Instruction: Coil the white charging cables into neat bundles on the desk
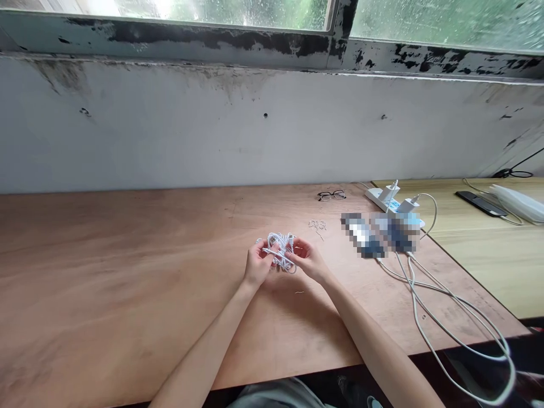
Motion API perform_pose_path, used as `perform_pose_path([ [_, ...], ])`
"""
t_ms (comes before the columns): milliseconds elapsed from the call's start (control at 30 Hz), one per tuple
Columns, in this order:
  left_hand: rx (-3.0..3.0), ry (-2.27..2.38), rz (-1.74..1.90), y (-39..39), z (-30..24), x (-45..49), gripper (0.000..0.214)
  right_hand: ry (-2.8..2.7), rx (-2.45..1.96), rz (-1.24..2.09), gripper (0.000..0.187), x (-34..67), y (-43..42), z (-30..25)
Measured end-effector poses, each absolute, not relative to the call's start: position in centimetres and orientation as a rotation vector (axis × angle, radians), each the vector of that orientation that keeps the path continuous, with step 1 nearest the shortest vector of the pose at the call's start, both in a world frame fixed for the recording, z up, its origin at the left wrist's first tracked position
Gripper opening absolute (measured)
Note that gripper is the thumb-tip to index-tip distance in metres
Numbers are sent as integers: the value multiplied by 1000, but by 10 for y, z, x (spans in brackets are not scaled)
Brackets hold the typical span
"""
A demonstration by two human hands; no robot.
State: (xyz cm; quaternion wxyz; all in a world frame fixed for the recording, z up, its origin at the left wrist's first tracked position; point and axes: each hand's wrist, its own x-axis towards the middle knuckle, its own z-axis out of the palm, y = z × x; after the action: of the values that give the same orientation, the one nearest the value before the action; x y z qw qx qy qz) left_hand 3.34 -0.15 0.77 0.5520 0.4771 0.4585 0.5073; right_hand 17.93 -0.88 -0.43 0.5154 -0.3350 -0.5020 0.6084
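A tangled bundle of white cable [281,249] is held up between my two hands, above the wooden table [127,294]. My left hand [258,264] grips the bundle's left side, thumb laid across the strands. On the other side my right hand [309,259] pinches it with thumb and fingers, close to a white plug end [291,240]. Loops overlap in the middle, so single strands cannot be followed. Just beyond my right hand lies a small heap of thin twist ties [317,225], and a single short tie [300,292] rests nearer to me.
Eyeglasses [331,195] lie near the wall. To the right stands a white power strip [374,196] with chargers, beside two blurred-out devices [363,235]. Long pale cables [459,300] loop over the table's right front edge. A black phone [480,203] sits on the adjoining table [488,249].
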Motion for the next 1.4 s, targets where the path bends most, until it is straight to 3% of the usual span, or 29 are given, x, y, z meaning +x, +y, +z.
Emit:
perform_pose_path([
  [233,1058,1050,1303,-6,7,42,26,-1288,-965,1331,25,179,-12,-1],
  [567,1046,1081,1382,-3,2,44,25,-1371,-944,1408,18,182,-12,0],
  [967,1034,1185,1482,-4,3,43,21,-1316,-906,1376,22,174,-17,3],
  [1100,973,1108,1399,-2,3,41,16,-1204,-896,1397,26,172,-15,0],
  [1267,792,740,1196,-2,8,37,38,-930,-854,1477,31,172,-12,-2],
  [1400,777,546,1043,-3,11,32,38,-735,-805,1575,30,175,-9,-3],
])
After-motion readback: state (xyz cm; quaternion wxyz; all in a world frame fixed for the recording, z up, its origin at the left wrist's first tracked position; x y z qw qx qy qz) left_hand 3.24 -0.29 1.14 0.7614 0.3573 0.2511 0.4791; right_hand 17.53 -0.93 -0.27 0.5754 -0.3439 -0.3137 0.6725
